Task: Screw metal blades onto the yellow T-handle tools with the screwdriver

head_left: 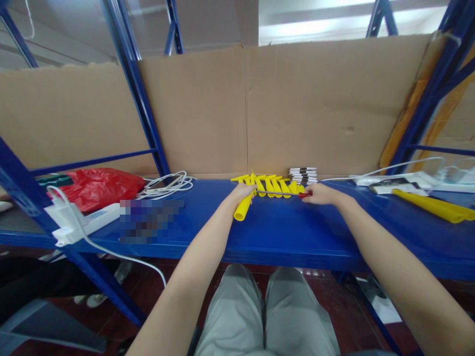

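My left hand [242,191] is closed around a yellow tube [243,209], whose open round end points toward me. A red-handled screwdriver [304,195] is gripped in my right hand [319,193]. Its thin metal shaft runs left, and the tip meets the yellow part at my left hand; the exact contact is too small to make out. Just behind both hands, a row of several yellow tube-shaped pieces [273,185] lies on the blue shelf [289,225]. A stack of white packets with black marks [303,175] sits behind my right hand.
Yellow tubes [432,205] lie at the right beside a white power strip [454,185]. Leftward are a red plastic bag [106,188], coiled white cable [172,184] and another power strip [100,217]. Cardboard [297,109] walls the back; blue posts [135,94] frame the shelf.
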Demonstrator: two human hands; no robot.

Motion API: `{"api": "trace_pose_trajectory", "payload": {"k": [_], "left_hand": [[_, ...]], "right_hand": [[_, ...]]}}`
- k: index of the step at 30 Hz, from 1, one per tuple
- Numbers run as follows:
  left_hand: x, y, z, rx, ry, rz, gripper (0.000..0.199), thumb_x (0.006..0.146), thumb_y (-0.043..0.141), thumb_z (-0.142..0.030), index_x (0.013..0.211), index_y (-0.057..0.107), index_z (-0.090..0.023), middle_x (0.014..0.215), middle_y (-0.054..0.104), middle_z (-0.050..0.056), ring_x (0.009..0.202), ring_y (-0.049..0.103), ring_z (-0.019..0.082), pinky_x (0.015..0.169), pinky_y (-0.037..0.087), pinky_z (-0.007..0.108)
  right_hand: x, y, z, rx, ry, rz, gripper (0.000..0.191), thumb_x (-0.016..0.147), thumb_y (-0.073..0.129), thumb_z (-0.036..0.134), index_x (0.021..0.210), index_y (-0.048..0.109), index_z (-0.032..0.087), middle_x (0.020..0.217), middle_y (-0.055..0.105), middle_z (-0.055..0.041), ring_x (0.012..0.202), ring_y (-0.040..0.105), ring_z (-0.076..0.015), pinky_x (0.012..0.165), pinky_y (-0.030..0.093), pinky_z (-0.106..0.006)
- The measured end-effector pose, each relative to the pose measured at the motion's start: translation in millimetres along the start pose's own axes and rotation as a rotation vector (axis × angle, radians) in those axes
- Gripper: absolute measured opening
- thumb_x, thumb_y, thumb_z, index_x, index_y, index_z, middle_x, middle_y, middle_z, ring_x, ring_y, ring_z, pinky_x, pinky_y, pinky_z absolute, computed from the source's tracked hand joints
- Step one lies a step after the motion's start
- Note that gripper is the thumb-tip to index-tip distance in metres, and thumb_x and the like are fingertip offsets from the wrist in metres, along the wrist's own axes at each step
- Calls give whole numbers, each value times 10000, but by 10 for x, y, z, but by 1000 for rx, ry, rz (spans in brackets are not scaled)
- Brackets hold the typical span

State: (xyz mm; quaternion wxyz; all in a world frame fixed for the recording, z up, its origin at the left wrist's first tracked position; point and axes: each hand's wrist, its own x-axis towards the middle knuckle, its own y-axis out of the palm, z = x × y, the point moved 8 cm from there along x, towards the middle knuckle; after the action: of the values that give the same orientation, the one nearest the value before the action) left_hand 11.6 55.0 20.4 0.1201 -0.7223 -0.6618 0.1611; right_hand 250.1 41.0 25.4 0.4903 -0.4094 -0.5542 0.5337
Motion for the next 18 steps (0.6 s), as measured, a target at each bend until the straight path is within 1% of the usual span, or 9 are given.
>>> {"api": "trace_pose_trajectory", "payload": {"k": [3, 8, 11, 14, 16, 18], "left_hand": [[-31, 11, -16, 6, 6, 6, 205, 927, 484, -261, 794, 555, -122, 473, 483, -31, 372, 442, 95, 456, 384, 233], [-22, 29, -17, 19, 21, 22, 258, 953, 432, -291, 810, 560, -118, 493, 485, -26, 364, 433, 86, 446, 380, 224], [43, 35, 15, 5, 26, 25, 239, 954, 419, -287, 890, 576, -119, 511, 502, -19, 375, 447, 93, 449, 391, 222], [114, 48, 72, -45, -3, 32, 202, 942, 428, -270, 947, 580, -138, 528, 521, -10, 394, 462, 99, 442, 394, 210], [150, 61, 103, -68, -25, 38, 199, 936, 418, -259, 961, 581, -146, 530, 524, -6, 402, 466, 102, 435, 393, 203], [174, 68, 120, -70, -35, 38, 213, 932, 394, -245, 972, 579, -146, 533, 526, -2, 408, 470, 105, 430, 395, 201]], "right_hand": [[-21, -37, 10, -19, 27, -38, 95, 704, 570, 238, 642, 599, 172, 597, 611, -22, 580, 558, -154, 528, 353, -241], [-47, 31, -15, 95, 93, 31, 57, 733, 566, 214, 691, 559, 175, 535, 572, -1, 520, 560, -138, 510, 374, -228], [-38, -9, -3, 38, 67, -12, 79, 719, 588, 213, 666, 536, 185, 553, 579, 0, 543, 559, -139, 509, 362, -228], [-32, -46, 23, -24, 28, -49, 105, 707, 603, 206, 640, 524, 187, 572, 583, -4, 574, 557, -141, 513, 351, -229], [-34, -23, 19, -5, 35, -27, 82, 710, 597, 191, 660, 533, 183, 567, 584, -6, 564, 560, -138, 506, 353, -225], [-37, 40, -11, 66, 77, 28, 31, 719, 581, 177, 720, 550, 177, 562, 592, -6, 528, 560, -130, 488, 358, -219]]}}
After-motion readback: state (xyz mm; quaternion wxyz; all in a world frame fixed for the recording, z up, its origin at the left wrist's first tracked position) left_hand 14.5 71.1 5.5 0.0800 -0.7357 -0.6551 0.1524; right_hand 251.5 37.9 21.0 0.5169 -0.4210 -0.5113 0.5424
